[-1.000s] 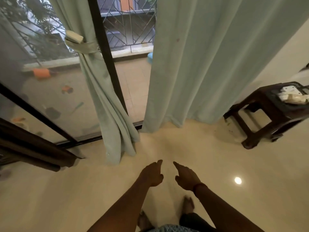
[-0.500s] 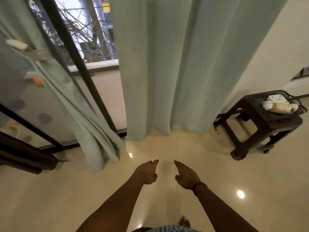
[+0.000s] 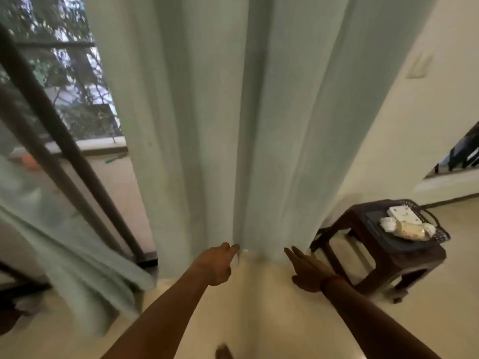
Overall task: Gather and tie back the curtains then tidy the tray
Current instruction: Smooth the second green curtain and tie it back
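Note:
A wide pale green curtain (image 3: 246, 112) hangs loose straight ahead and fills the upper middle of the view. My left hand (image 3: 216, 264) reaches toward its lower part, fingers loosely extended, fingertips at a fold. My right hand (image 3: 307, 268) is stretched out flat, fingers straight, close to the curtain's right side. Neither hand holds anything. A second green curtain (image 3: 64, 257) hangs gathered at the lower left, blurred. On a dark wooden stool (image 3: 383, 257) at the right lies a dark tray (image 3: 440, 235) holding white objects (image 3: 403, 215).
A dark sliding door frame (image 3: 64, 151) runs diagonally at the left, with glass and a balcony beyond. A cream wall (image 3: 414, 112) stands at the right. The floor (image 3: 259, 320) is glossy cream tile. My foot shows at the bottom edge.
I have moved closer to the right curtain, which now fills the view. Both hands have risen and reached forward to its lower folds. The tied left curtain has slid out to the left.

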